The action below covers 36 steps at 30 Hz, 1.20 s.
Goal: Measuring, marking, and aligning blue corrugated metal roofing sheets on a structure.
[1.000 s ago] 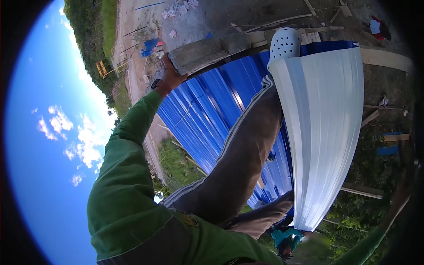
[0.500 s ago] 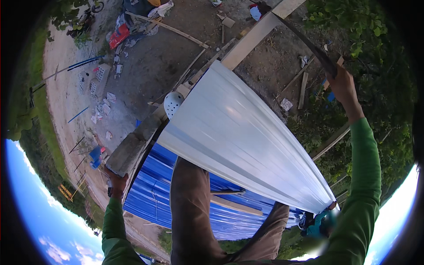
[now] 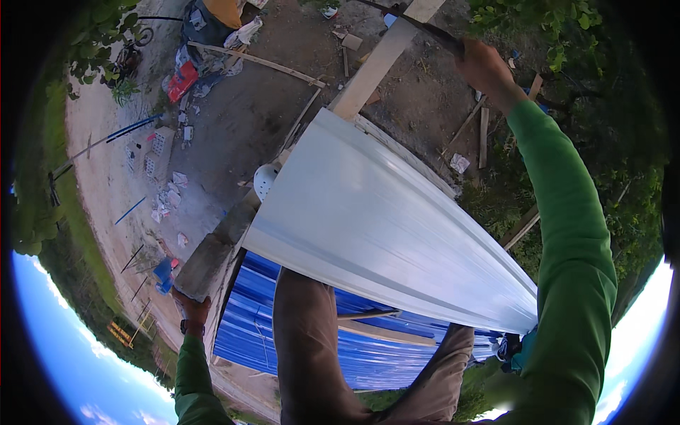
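Observation:
In my right hand [image 3: 489,73] is the near end of a long, dark, blade-like tool [image 3: 423,27], held out over a pale wooden plank [image 3: 380,67]; its exact kind is unclear. My left hand [image 3: 191,307] is closed round the lower end of a thick grey beam [image 3: 205,268] along the roof edge. Between my arms a long whitish ribbed metal roofing sheet [image 3: 382,212] slants across, its far end meeting the plank. Under it lie blue roofing sheets [image 3: 255,312], with my legs [image 3: 304,340] above them.
A white helmet [image 3: 265,181] with holes shows beside the sheet's left edge. At the lower right, a co-worker in teal [image 3: 523,352] is mostly hidden behind my arm. Far below are hollow blocks [image 3: 159,152], rubbish and loose boards. Leafy branches [image 3: 567,32] crowd the upper right.
My right hand has moved up and left with the dark tool, whose tip now reaches past the plank. My view has shifted slightly; my left hand stays on the beam.

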Tool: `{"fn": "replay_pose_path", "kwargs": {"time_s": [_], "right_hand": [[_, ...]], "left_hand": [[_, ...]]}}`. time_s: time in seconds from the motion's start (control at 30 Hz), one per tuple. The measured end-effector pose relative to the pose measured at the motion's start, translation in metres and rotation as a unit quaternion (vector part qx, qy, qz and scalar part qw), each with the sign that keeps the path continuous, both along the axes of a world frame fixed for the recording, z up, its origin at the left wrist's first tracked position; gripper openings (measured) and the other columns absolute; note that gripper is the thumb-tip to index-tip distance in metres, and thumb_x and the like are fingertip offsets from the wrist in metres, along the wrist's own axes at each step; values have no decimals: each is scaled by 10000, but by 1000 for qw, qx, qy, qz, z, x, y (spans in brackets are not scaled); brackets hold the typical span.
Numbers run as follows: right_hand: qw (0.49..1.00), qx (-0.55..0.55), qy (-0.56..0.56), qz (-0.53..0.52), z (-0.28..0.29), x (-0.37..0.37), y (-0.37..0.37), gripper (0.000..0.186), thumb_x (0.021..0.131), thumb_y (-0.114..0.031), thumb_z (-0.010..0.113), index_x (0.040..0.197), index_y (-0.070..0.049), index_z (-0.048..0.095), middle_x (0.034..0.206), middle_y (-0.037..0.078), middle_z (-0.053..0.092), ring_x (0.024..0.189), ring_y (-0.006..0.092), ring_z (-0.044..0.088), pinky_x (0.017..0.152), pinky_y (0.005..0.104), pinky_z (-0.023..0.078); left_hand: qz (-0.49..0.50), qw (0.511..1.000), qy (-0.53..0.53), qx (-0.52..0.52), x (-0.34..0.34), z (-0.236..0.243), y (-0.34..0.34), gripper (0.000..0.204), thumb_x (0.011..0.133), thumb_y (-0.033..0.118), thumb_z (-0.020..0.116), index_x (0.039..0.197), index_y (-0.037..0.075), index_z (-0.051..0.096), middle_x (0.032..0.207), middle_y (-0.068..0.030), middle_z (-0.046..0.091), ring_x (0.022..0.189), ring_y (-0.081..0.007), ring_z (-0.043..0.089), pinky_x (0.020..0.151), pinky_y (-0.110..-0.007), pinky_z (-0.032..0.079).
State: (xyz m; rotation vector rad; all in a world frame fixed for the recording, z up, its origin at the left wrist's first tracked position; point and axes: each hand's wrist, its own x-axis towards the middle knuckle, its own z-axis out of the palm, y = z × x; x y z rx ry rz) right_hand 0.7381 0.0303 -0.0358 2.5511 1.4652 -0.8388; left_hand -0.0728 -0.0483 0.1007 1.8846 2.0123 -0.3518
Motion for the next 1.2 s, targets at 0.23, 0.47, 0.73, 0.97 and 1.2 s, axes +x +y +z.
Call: {"fn": "replay_pose_path", "kwargs": {"time_s": [0.23,0.47,0.73,0.97,1.2], "right_hand": [[998,1,-45,-50,122,41,-158,311,804,-129,595,1102,-46,570,878,178,637,843,322,629,712,398,482],[999,32,-4,-25,-26,6,9,264,850,-200,473,1056,-55,552,824,199,627,802,390,605,676,474,473],[997,24,-4,-80,100,20,-174,327,832,-167,547,1145,-72,554,870,183,637,842,324,628,712,414,483],[999,36,-13,26,-14,24,-26,245,818,-166,503,1000,-13,559,879,228,621,855,390,598,706,457,474],[997,45,47,-40,-34,49,-96,350,837,-173,574,1144,-11,529,1009,211,611,956,364,588,768,432,469]], "left_hand": [[35,996,84,-10,50,44,10,1025,536,45,722,1345,14,94,1271,-232,303,1186,-400,328,1020,-481,279],[38,999,23,-22,21,8,3,1051,523,23,718,1350,21,69,1282,-224,264,1189,-381,314,1034,-457,260],[45,998,32,-14,34,40,9,1046,516,-1,714,1345,32,76,1274,-204,269,1189,-342,301,1030,-440,253],[11,1000,20,20,24,22,14,1056,503,62,742,1337,15,96,1251,-211,279,1173,-376,303,1028,-459,236],[15,997,74,-9,54,-1,4,1102,493,154,804,1319,6,89,1208,-244,285,1162,-403,298,1006,-452,268]]}}
